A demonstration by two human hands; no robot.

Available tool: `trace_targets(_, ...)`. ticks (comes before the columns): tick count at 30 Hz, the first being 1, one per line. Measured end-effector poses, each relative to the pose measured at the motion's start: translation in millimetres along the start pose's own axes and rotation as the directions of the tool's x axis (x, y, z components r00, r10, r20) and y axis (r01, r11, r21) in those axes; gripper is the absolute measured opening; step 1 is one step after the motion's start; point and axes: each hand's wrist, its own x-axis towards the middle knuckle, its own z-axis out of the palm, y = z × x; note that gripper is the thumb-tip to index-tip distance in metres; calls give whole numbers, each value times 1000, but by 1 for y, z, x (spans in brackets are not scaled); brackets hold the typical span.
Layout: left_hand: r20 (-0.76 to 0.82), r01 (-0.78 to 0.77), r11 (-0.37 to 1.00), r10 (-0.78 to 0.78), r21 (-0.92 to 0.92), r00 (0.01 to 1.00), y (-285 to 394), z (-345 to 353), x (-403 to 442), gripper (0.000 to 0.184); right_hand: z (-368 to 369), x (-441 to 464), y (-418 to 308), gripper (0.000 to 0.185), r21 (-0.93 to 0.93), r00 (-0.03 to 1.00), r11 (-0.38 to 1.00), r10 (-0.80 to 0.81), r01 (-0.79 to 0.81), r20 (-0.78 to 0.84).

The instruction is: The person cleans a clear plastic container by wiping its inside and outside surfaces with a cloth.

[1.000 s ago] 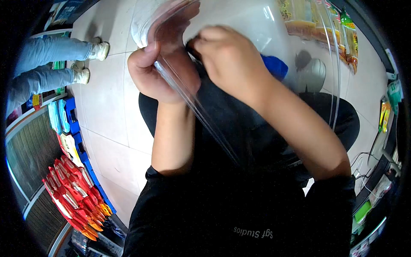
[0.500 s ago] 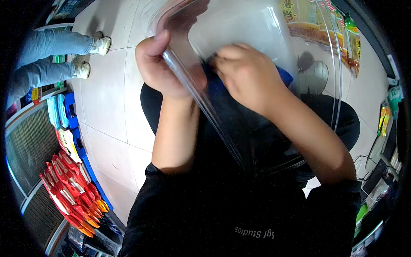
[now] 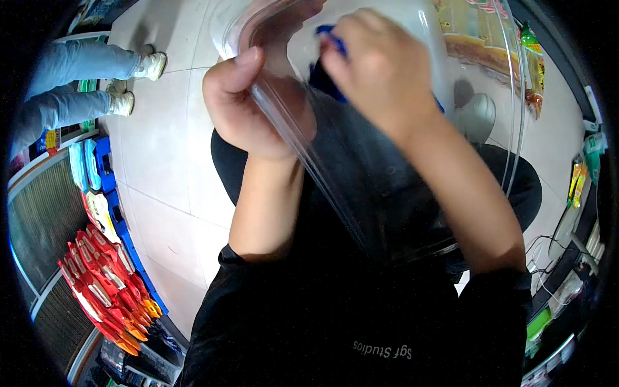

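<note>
A large clear plastic container (image 3: 387, 168) rests over my lap, tilted, its near rim running diagonally between my forearms. My left hand (image 3: 248, 109) grips that rim on the left, thumb on top and fingers behind the see-through wall. Inside the container is my right hand (image 3: 380, 71), closed on a dark blue cloth (image 3: 329, 77). Part of the cloth shows left of the fingers, and a small blue bit appears by the wrist. The right fingertips are partly hidden and slightly blurred.
Packaged food (image 3: 477, 45) and a green-capped bottle (image 3: 529, 39) are at the upper right. Another person's legs (image 3: 84, 77) stand at the upper left. Red packets (image 3: 109, 277) and a blue crate (image 3: 126, 238) line the left side. Cables (image 3: 548, 248) hang at the right.
My right hand has moved up inside the container with the blue cloth, more of which now shows. My left hand keeps its hold on the rim, slightly right and lower than at first.
</note>
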Motion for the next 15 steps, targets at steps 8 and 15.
trace_targets(8,-179,-8,997,22,77,984,-3,2,4,39,4,-9,17,9,-69,999,997,31,-29,30)
trace_targets(15,-77,-52,998,54,24,996,-6,1,2,48,-3,2,6,11,-35,1000,999,0,-2,-31)
